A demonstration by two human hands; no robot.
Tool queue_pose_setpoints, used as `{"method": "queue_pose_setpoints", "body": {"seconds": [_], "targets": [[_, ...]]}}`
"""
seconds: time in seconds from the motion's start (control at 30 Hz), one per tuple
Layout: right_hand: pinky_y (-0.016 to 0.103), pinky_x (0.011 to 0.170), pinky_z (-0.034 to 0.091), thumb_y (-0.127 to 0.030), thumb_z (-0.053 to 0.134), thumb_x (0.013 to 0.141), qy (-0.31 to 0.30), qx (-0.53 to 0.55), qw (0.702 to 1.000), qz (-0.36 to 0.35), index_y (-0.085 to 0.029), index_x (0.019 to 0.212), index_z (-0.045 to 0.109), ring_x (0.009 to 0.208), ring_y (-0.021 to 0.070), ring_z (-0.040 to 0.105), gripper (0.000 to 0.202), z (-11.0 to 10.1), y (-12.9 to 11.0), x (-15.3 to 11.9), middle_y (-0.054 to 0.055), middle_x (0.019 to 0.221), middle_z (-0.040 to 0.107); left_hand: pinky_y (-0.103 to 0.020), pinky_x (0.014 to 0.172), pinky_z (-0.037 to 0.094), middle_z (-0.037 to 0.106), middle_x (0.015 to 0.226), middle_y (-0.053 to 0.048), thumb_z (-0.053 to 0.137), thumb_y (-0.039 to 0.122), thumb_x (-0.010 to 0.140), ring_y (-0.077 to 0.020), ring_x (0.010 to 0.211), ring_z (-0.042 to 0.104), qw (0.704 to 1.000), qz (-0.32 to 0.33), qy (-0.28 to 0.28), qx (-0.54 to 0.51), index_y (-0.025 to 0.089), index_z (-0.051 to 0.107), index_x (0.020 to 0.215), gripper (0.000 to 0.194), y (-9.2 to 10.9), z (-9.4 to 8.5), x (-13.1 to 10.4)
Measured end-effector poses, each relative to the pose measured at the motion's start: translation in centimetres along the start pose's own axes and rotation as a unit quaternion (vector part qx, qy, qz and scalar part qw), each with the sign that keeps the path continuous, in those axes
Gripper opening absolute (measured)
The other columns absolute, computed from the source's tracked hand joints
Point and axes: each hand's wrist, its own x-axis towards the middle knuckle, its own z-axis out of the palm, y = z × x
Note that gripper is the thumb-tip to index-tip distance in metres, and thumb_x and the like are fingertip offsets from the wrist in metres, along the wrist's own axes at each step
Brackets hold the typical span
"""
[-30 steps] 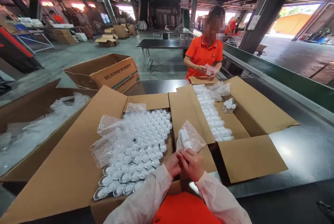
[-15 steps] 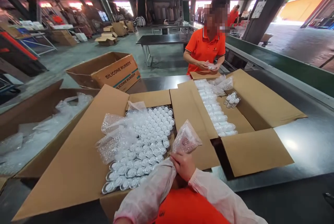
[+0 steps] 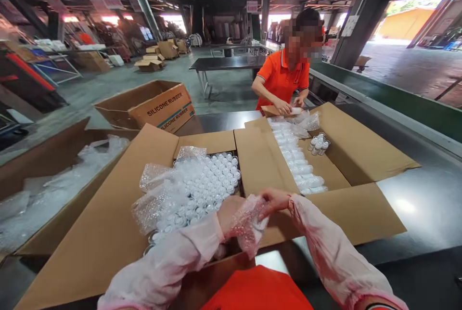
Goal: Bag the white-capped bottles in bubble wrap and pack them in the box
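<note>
Head view: between left grip (image 3: 228, 213), its closure hidden, and pinching right grip (image 3: 274, 201), a bubble-wrap pouch (image 3: 250, 227) is held lengthwise bodyward.

A dark table (image 3: 231, 63) beyond a SILICONE RUBBER carton (image 3: 164, 111); rightward, probably a conveyor (image 3: 397, 92).

Room above right carton (image 3: 355, 153), flap (image 3: 265, 156) along its left

Looks like a clear, bumpy bubble bag (image 3: 250, 233), a bit pink in spots. Held up between the left hand (image 3: 230, 216) and the right hand (image 3: 273, 201), touching both. Scrunched and crinkly, tilted, with one end pointing down. Hangs by the front right corner of a big brown box (image 3: 101, 213).
</note>
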Motion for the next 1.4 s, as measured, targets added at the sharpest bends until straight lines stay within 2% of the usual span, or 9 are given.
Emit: {"method": "queue_pose_setpoints", "body": {"seconds": [0.1,0.23,0.4,0.57,0.77,0.97,1.17,1.3,1.4], "targets": [[0.027,0.064,0.046,-0.058,0.067,0.065,0.030,0.064,0.997,0.001,-0.015,0.070,0.068,0.062,0.0139,0.055,0.043,1.4,0.5,-0.8,-0.003,0.064,0.061,-0.027,0.068,0.038,0.057,0.055,0.001,0.073,0.029,0.062,-0.0177,0.063,0.055,0.985,0.067,0.083,0.134,0.023,0.072,0.069,0.009,1.2,-4.5,-1.2],[0.026,0.059,0.042,-0.058,0.062,0.072,0.228,0.083,0.970,-0.028,-0.017,0.064,0.064,0.057,0.0118,0.049,0.042,2.0,0.9,-2.3,-0.003,0.059,0.057,-0.026,0.070,0.042,0.067,0.097,-0.004,0.075,0.038,0.063,-0.0144,0.072,0.054,0.962,0.089,0.255,-0.024,0.022,0.064,0.113,0.054,-0.3,-6.7,-1.7],[0.029,0.062,0.046,-0.061,0.061,0.072,0.377,0.121,0.918,-0.023,-0.015,0.083,0.069,0.063,0.0143,0.055,0.048,2.6,0.8,-2.6,0.001,0.069,0.064,-0.037,0.099,0.040,0.067,0.110,-0.009,0.085,0.041,0.048,-0.0249,0.105,0.057,0.953,0.057,-0.005,-0.298,0.016,0.066,0.110,0.069,-3.6,0.1,-0.2],[0.039,0.090,0.047,-0.041,0.078,0.062,0.260,0.102,0.957,-0.077,-0.019,0.110,0.066,0.102,0.0255,0.060,0.054,3.6,-0.3,-4.0,0.006,0.108,0.068,-0.042,0.096,0.043,0.073,0.094,-0.008,0.076,0.050,0.061,-0.0254,0.096,0.063,0.936,0.033,0.065,-0.344,0.016,0.075,0.086,0.042,-4.8,2.6,1.3],[0.038,0.066,0.054,-0.045,0.070,0.066,0.374,0.110,0.921,-0.008,-0.015,0.078,0.068,0.070,0.0233,0.064,0.032,4.7,1.5,-4.2,0.008,0.077,0.070,-0.040,0.093,0.046,0.072,0.103,-0.012,0.078,0.040,0.061,-0.0270,0.097,0.065,0.971,0.146,0.037,-0.184,0.020,0.077,0.081,0.028,-5.0,1.1,0.8],[0.042,0.094,0.045,-0.030,0.074,0.064,0.324,-0.038,0.939,-0.110,-0.021,0.097,0.070,0.106,0.0258,0.059,0.035,5.0,1.1,-4.6,0.010,0.113,0.066,-0.042,0.093,0.046,0.074,0.093,-0.010,0.071,0.052,0.064,-0.0280,0.094,0.064,0.973,0.087,0.074,-0.202,0.019,0.076,0.079,0.036,-6.0,1.7,0.7],[0.032,0.057,0.052,-0.045,0.053,0.080,0.377,0.069,0.922,0.063,-0.016,0.086,0.066,0.061,0.0180,0.062,0.033,5.0,3.2,-4.6,0.004,0.073,0.068,-0.040,0.097,0.043,0.067,0.110,-0.010,0.077,0.045,0.061,-0.0270,0.106,0.059,0.978,0.153,0.031,-0.138,0.024,0.076,0.085,0.032,-6.8,2.7,0.3],[0.040,0.082,0.050,-0.046,0.072,0.066,0.344,-0.108,0.932,0.036,-0.017,0.107,0.065,0.090,0.0261,0.064,0.051,5.9,3.6,-5.3,0.010,0.100,0.069,-0.032,0.062,0.053,0.068,0.091,-0.010,0.069,0.055,0.067,-0.0213,0.075,0.063,0.978,0.048,0.109,-0.171,0.018,0.073,0.081,0.041,-7.4,5.7,0.7],[0.041,0.089,0.046,-0.041,0.083,0.056,0.256,-0.254,0.932,-0.020,-0.020,0.121,0.060,0.102,0.0296,0.060,0.072,5.8,3.1,-6.0,0.011,0.115,0.065,-0.024,0.033,0.039,0.061,0.070,-0.004,0.063,0.069,0.063,-0.0128,0.048,0.050,0.957,-0.071,0.098,-0.264,0.012,0.069,0.082,0.060,-7.2,7.7,1.2]]}}
